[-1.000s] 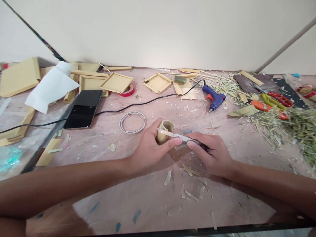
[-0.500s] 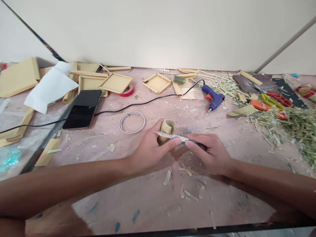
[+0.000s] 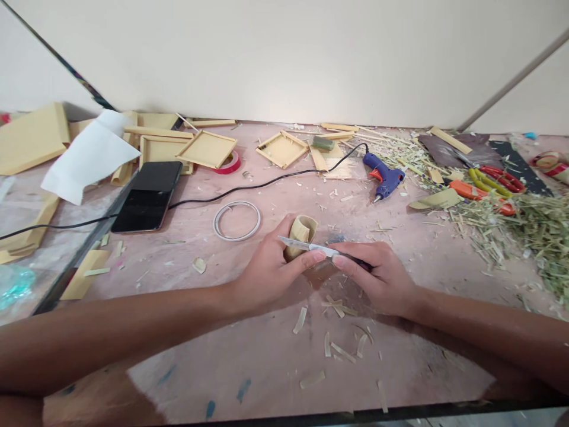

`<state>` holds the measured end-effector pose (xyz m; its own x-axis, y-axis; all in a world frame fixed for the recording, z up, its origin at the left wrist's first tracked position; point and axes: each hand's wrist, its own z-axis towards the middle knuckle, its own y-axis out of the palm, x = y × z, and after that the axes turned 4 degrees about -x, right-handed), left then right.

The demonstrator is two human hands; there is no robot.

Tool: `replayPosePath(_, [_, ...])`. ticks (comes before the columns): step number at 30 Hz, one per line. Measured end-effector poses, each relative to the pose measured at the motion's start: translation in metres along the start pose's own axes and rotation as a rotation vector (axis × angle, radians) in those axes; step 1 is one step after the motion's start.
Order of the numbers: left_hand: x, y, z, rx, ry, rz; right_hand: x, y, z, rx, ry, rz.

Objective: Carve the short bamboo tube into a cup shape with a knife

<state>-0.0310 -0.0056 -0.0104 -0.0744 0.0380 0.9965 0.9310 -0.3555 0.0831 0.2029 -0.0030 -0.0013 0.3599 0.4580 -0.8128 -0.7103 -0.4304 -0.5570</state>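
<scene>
My left hand point(image 3: 275, 258) is wrapped round a short hollow piece of bamboo point(image 3: 303, 228), its cut open end facing up and away. In my right hand point(image 3: 376, 270) is a knife point(image 3: 323, 249), its dark handle mostly hidden by my fingers. The blade lies across the near side of the bamboo, pointing left. My left thumb presses against the back of the blade. Pale shavings point(image 3: 340, 306) are scattered on the table just in front of my hands.
Behind my hands lie a tape roll point(image 3: 237, 220), a phone point(image 3: 146, 196), small wooden trays point(image 3: 208, 149) and a blue glue gun point(image 3: 386, 177) with its black cable. At right are pliers point(image 3: 493, 181), an orange cutter point(image 3: 480, 196) and a heap of shavings point(image 3: 544, 237).
The blade has shifted slightly left across the bamboo. Both hands keep their grip and have barely moved.
</scene>
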Motion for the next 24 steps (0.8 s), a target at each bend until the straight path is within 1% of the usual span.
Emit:
replayPosePath(4, [-0.001,-0.001,0.001,0.023,0.011,0.041,-0.001,0.001,-0.002,0.050,-0.021,-0.038])
replayPosePath(10, [0.002,0.009,0.000,0.037,-0.039,-0.105,-0.006,0.006,-0.003,0.134,-0.052,-0.088])
replayPosePath(13, [0.004,0.012,0.000,0.052,-0.043,-0.122,-0.007,0.007,-0.002,0.150,-0.058,-0.116])
replayPosePath(16, [0.005,0.009,0.001,0.065,-0.026,-0.063,-0.007,0.006,0.001,0.163,-0.061,-0.136])
replayPosePath(19, [0.005,0.004,0.003,0.075,-0.002,0.047,-0.007,0.004,0.002,0.170,-0.061,-0.147])
replayPosePath(24, [0.006,0.002,0.003,0.115,0.004,0.223,-0.007,0.003,0.002,0.210,-0.016,-0.123])
